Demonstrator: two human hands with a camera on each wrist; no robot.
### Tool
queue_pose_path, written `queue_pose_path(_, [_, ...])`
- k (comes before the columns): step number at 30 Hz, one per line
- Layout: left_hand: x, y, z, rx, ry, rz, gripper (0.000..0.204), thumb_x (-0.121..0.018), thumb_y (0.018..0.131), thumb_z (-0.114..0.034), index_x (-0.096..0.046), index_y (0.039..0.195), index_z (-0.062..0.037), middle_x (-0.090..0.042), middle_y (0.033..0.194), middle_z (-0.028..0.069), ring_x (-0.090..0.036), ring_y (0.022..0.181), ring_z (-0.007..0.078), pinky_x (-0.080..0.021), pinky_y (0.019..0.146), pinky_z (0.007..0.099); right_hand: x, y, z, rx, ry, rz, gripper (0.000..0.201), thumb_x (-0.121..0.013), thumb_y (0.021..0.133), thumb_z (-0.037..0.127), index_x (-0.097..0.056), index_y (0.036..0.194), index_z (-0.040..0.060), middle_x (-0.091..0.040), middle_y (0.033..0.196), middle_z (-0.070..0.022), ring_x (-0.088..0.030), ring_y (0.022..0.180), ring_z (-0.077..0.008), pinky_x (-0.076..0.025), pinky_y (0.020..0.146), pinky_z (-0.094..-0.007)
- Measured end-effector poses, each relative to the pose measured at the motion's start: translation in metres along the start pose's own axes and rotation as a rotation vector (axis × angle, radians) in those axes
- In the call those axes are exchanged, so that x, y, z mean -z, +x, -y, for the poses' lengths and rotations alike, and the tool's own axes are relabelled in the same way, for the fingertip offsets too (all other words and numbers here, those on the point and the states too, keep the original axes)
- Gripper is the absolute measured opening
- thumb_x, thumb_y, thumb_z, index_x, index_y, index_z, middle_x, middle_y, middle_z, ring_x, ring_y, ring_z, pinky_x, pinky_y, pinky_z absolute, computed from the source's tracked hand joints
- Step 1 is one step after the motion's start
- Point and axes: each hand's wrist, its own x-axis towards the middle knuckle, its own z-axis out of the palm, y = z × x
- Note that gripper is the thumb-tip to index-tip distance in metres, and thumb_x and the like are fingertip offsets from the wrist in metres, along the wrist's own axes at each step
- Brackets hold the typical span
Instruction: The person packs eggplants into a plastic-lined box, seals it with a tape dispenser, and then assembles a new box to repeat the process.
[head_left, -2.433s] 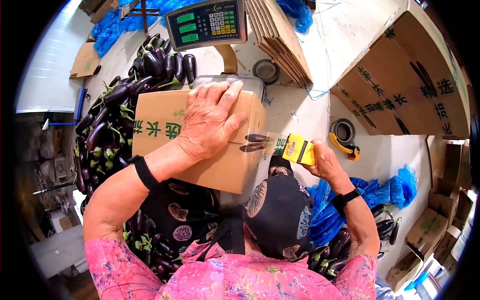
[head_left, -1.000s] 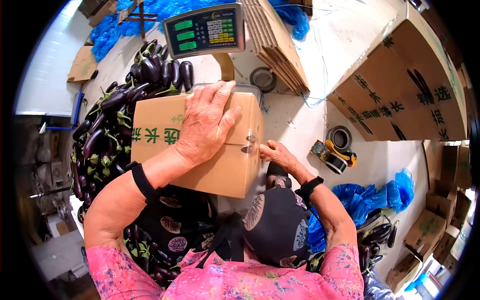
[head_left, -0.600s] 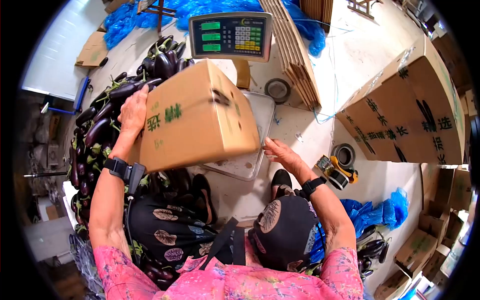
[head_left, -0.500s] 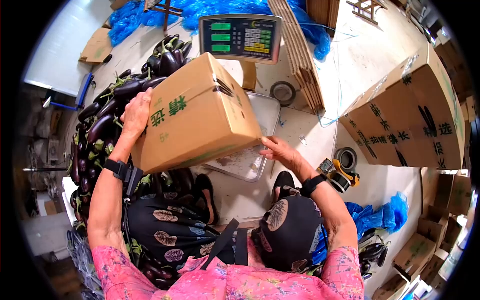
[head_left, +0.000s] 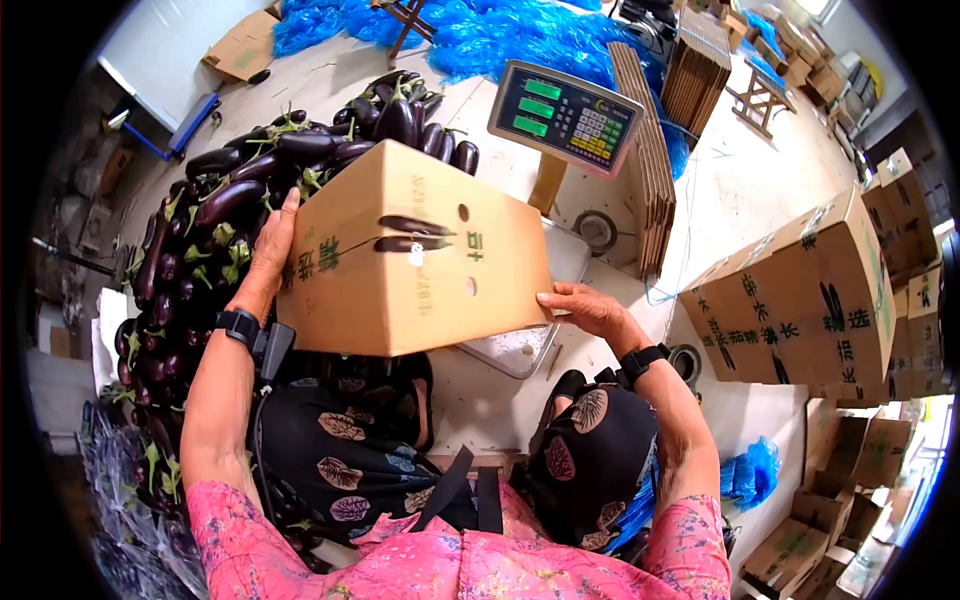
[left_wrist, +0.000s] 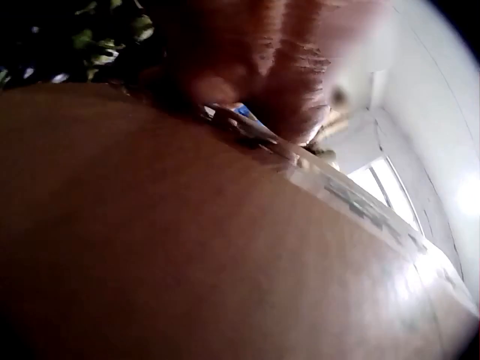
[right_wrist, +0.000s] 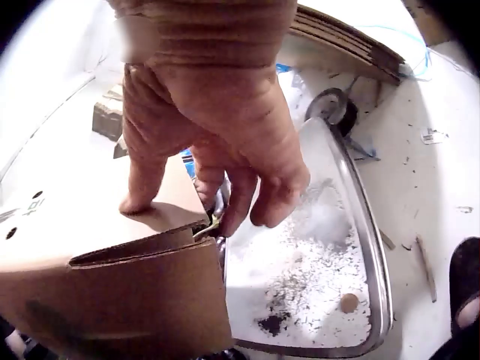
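The carton (head_left: 418, 275) is brown, with green characters (head_left: 328, 253) and dark eggplant print (head_left: 412, 244). At nine o'clock from it, the eggplants (head_left: 230, 205) are deep purple, with green stems. At six o'clock, the shirt (head_left: 400, 562) is pink and flowery.

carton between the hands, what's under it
In the head view, part of the metal scale tray shows past the lower right edge of the carton, which covers whatever lies further underneath.

Left hand (left_wrist: 255, 56), in shadow, at the upper edge of a brown cardboard box (left_wrist: 150, 232); exact finger contact unclear. Shiny strip with green marks (left_wrist: 364, 210) along that edge. Bright window (left_wrist: 386, 187) at right, green stalks (left_wrist: 105, 45) upper left.
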Motion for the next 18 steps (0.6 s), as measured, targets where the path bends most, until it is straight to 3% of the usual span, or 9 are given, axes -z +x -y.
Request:
queue_pose_path(2, [0.021, 0.009, 0.02, 0.174, -0.237, 0.149, 0.068, -0.056, 0.09, -0.069, -0.068, 0.106, -0.0032, -0.066, 0.118, 0.0123, -0.059, 0.107, 0.0232, -0.045, 0.095, 0.0389, -0.012, 0.005, 0.013, 0.039, 0.081, 0.071, 0.057, -0.075, 0.089, 0.038, -0.06, 0.134, 0.0051, -0.064, 0.127, -0.0047, -0.056, 0.116, -0.0164, -0.043, 0.098, -0.031])
queue_pose_path(3, [0.028, -0.001, 0.016, 0.166, -0.278, 0.159, 0.056, -0.061, 0.092, -0.058, -0.068, 0.108, -0.0043, -0.067, 0.114, 0.0096, -0.06, 0.105, 0.0198, -0.045, 0.097, 0.0357, -0.015, 0.005, 0.023, 0.075, 0.076, 0.055, 0.055, -0.075, 0.089, 0.033, -0.06, 0.133, 0.0046, -0.064, 0.126, -0.005, -0.058, 0.115, -0.0167, -0.045, 0.098, -0.0317])
queue_pose_path(6, [0.053, 0.007, 0.025, 0.054, -0.456, 0.2, 0.047, -0.06, 0.095, -0.048, -0.068, 0.11, -0.0049, -0.068, 0.11, 0.0068, -0.061, 0.105, 0.0168, -0.047, 0.094, 0.0333, -0.035, -0.011, 0.081, 0.179, -0.001, 0.01, 0.051, -0.076, 0.087, 0.021, -0.06, 0.132, 0.0026, -0.068, 0.117, -0.006, -0.064, 0.106, -0.0177, -0.051, 0.094, -0.0347])
queue_pose_path(8, [0.066, -0.006, 0.005, 0.039, -0.659, 0.431, 0.036, -0.057, 0.098, -0.034, -0.064, 0.118, -0.004, -0.066, 0.107, 0.0042, -0.061, 0.1, 0.0135, -0.051, 0.086, 0.0283, -0.052, -0.033, 0.125, 0.351, -0.141, -0.045, 0.053, -0.077, 0.084, 0.018, -0.059, 0.131, 0.0008, -0.07, 0.113, -0.0059, -0.065, 0.102, -0.0168, -0.051, 0.094, -0.033])
queue_pose_path(10, [0.065, -0.02, -0.012, -0.183, -0.348, 0.325, 0.04, -0.057, 0.099, -0.03, -0.057, 0.129, -0.0023, -0.064, 0.113, 0.005, -0.061, 0.099, 0.0124, -0.051, 0.086, 0.0266, -0.076, -0.077, 0.175, 0.373, -0.283, -0.02, 0.051, -0.077, 0.082, 0.011, -0.059, 0.13, 0.0004, -0.07, 0.113, -0.0052, -0.067, 0.098, -0.0153, -0.053, 0.09, -0.0296])
queue_pose_path(11, [0.06, -0.016, -0.011, -0.105, -0.402, 0.382, 0.047, -0.057, 0.1, -0.031, -0.052, 0.135, -0.001, -0.062, 0.118, 0.0054, -0.06, 0.1, 0.0117, -0.051, 0.086, 0.0258, -0.099, -0.099, 0.194, 0.421, -0.29, -0.019, 0.047, -0.076, 0.082, 0.006, -0.061, 0.126, -0.0001, -0.071, 0.11, -0.0046, -0.067, 0.097, -0.0135, -0.053, 0.088, -0.0282])
queue_pose_path(15, [0.035, -0.042, -0.032, -0.039, -0.178, 0.533, 0.055, -0.058, 0.097, -0.048, -0.052, 0.137, -0.0101, -0.051, 0.138, 0.0088, -0.048, 0.128, 0.0255, -0.041, 0.105, 0.0498, -0.174, -0.159, 0.205, 0.507, -0.603, -0.1, 0.031, -0.073, 0.081, -0.006, -0.066, 0.111, -0.0018, -0.071, 0.1, -0.0015, -0.061, 0.095, -0.005, -0.053, 0.085, -0.0254])
queue_pose_path(17, [0.023, -0.045, -0.042, -0.036, -0.251, 0.693, 0.065, -0.058, 0.094, -0.058, -0.05, 0.139, -0.0125, -0.048, 0.143, 0.011, -0.043, 0.136, 0.035, -0.038, 0.108, 0.0521, -0.196, -0.159, 0.181, 0.586, -0.894, -0.149, 0.027, -0.075, 0.079, -0.002, -0.064, 0.103, 0.0023, -0.068, 0.09, -0.0071, -0.067, 0.086, -0.0184, -0.053, 0.076, -0.0304])
queue_pose_path(18, [0.019, -0.048, -0.052, -0.033, -0.233, 0.741, 0.068, -0.055, 0.098, -0.052, -0.039, 0.15, -0.0116, -0.044, 0.149, 0.0184, -0.044, 0.136, 0.036, -0.043, 0.105, 0.0506, -0.206, -0.157, 0.17, 0.634, -1.053, -0.175, 0.022, -0.075, 0.079, 0.001, -0.063, 0.097, 0.0038, -0.065, 0.085, -0.0094, -0.067, 0.081, -0.0257, -0.053, 0.07, -0.0337])
